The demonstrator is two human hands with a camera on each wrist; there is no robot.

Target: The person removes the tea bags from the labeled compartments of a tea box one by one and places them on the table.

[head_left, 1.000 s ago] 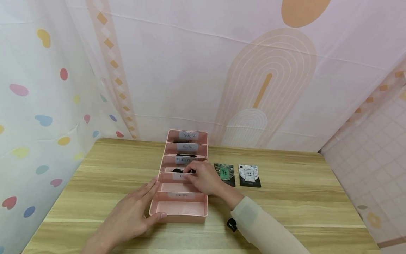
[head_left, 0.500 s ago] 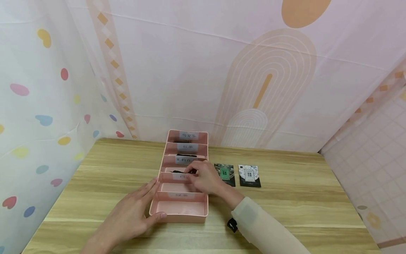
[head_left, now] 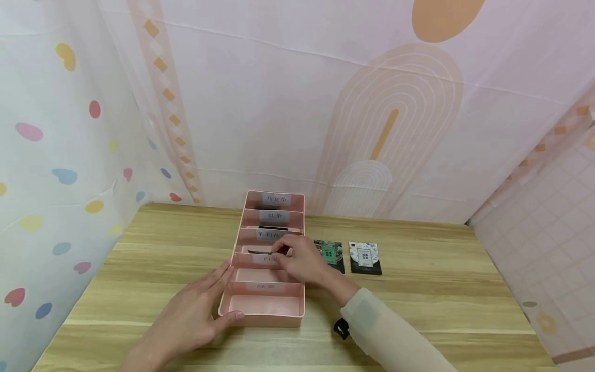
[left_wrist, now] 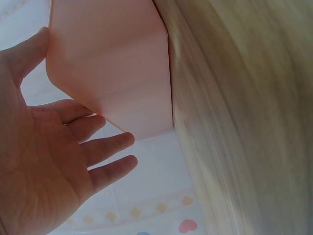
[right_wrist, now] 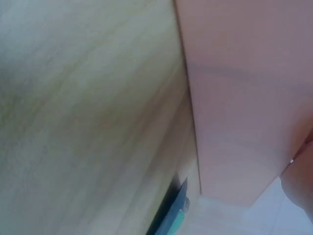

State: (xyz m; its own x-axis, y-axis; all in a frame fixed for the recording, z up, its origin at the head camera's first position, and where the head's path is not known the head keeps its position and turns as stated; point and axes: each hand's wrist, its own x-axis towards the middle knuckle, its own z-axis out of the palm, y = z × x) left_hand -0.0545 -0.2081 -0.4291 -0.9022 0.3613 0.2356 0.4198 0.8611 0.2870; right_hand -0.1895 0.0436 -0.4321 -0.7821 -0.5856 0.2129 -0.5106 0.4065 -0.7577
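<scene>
A long pink divided box (head_left: 261, 321) stands on the table, with a handwritten paper label in each compartment. My right hand (head_left: 301, 261) reaches over its right rim and pinches a dark tea sachet (head_left: 258, 252), which sits low in the middle compartment with only a thin edge showing. My left hand (head_left: 192, 310) rests against the box's left side, thumb at the front corner and fingers spread along the wall. In the left wrist view the fingers (left_wrist: 111, 147) are nearly straight beside the pink wall.
Right of the box lie a green-labelled tea sachet (head_left: 329, 253) and a white floral one (head_left: 365, 257). Dark sachets (head_left: 273, 228) show in the two back compartments. A small black object (head_left: 341, 328) is by the right sleeve. Patterned cloth hangs behind the wooden table (head_left: 432, 310).
The dark sachet has sunk lower into the middle compartment, so less of it shows, and the right fingers follow slightly. The left hand stays in place.
</scene>
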